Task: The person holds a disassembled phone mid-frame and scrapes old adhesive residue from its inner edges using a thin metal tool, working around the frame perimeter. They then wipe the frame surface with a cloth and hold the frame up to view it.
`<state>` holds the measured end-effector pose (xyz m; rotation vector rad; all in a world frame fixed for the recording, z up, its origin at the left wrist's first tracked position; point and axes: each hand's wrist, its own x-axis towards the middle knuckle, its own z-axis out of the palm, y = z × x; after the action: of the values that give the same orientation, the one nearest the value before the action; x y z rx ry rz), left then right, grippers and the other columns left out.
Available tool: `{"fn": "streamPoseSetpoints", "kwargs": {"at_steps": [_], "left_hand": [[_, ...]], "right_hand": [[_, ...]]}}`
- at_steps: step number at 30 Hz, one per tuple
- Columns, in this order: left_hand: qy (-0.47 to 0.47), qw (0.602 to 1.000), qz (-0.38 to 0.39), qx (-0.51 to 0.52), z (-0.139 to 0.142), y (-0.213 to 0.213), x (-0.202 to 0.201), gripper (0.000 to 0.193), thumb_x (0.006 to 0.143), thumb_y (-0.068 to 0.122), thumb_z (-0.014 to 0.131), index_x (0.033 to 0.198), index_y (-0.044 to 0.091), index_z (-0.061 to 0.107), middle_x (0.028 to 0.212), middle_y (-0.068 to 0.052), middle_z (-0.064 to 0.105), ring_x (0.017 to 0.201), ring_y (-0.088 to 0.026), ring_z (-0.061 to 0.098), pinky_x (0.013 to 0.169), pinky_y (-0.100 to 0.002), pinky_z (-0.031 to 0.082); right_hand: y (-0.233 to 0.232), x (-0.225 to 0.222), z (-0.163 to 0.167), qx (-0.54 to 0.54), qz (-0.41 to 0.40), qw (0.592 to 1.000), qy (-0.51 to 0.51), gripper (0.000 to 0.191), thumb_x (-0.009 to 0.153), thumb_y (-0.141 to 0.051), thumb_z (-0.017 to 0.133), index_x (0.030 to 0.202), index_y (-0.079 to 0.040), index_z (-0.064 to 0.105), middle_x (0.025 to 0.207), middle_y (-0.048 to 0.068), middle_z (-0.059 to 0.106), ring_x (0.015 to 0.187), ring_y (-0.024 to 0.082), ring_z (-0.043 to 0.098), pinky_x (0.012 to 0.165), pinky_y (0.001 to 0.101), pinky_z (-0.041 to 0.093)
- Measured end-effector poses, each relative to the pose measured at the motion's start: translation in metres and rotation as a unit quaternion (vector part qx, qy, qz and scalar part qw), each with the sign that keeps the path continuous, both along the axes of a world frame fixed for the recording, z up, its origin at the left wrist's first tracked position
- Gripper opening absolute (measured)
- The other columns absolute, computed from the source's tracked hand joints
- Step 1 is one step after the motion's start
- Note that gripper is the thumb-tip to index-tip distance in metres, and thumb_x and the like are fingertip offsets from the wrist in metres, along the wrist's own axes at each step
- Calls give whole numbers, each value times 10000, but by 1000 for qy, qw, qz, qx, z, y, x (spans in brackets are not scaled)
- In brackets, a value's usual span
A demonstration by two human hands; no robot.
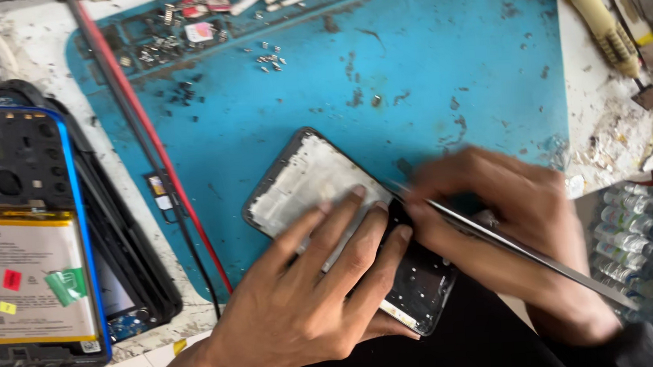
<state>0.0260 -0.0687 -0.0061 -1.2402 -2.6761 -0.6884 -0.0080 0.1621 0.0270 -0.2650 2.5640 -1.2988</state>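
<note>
Phone frame (304, 185) pinned flat by open left hand (310, 296); right hand (507, 219) grips metal tweezers (524, 251) beside it

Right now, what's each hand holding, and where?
Right hand grips metal tweezers near their tip end. Left hand holds nothing; its fingers press flat on the phone frame.

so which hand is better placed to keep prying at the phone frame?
Right, probably. The right hand holds the tweezers, tip on the phone frame; the left hand lies flat, pinning it down.
</note>
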Motion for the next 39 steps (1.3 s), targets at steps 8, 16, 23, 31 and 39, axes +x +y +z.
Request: {"fn": "streamPoseSetpoints", "kwargs": {"at_steps": [8, 16, 23, 31, 39], "left_hand": [[-20, 1000, 7, 12, 2, 0, -2, 593, 1067, 556, 513, 1313, 51, 704, 1354, -144, 615, 1348, -359, 574, 1108, -493, 446], [48, 998, 8, -36, 6, -2, -7, 535, 1032, 500, 528, 1289, 64, 703, 1307, -112, 624, 1314, -329, 592, 1088, -442, 457], [11, 1000, 0, 16, 5, -3, -7, 681, 1057, 574, 519, 1357, -15, 685, 1312, -170, 615, 1273, -361, 605, 1112, -490, 454], [37, 999, 18, 12, 3, -4, -5, 671, 1044, 593, 566, 1348, 4, 668, 1333, -160, 596, 1331, -352, 598, 1142, -477, 442], [22, 1000, 9, 18, 5, -4, -7, 696, 1007, 599, 554, 1334, -6, 666, 1307, -177, 609, 1279, -350, 597, 1111, -478, 454]], "right_hand": [[-6, -2, -4, 9, -29, 999, -20, 162, 852, -52, 777, 1002, -32, 721, 926, 61, 763, 742, 89, 726, 628, 226, 566], [-22, -13, 0, 23, -14, 999, 23, 154, 888, -52, 762, 1029, -36, 703, 972, 53, 753, 782, 76, 700, 655, 208, 549], [-34, -34, -9, -20, 13, 1000, 8, 201, 919, -32, 747, 1109, -11, 685, 973, 67, 749, 805, 88, 709, 688, 223, 568], [-33, -27, 2, -28, 29, 999, 30, 162, 904, -51, 721, 1058, -23, 677, 1024, 89, 741, 888, 118, 726, 776, 242, 592], [-28, -36, -17, 14, 43, 995, 92, 193, 906, -69, 748, 1068, -4, 667, 967, 74, 744, 815, 117, 739, 727, 246, 599]]}}
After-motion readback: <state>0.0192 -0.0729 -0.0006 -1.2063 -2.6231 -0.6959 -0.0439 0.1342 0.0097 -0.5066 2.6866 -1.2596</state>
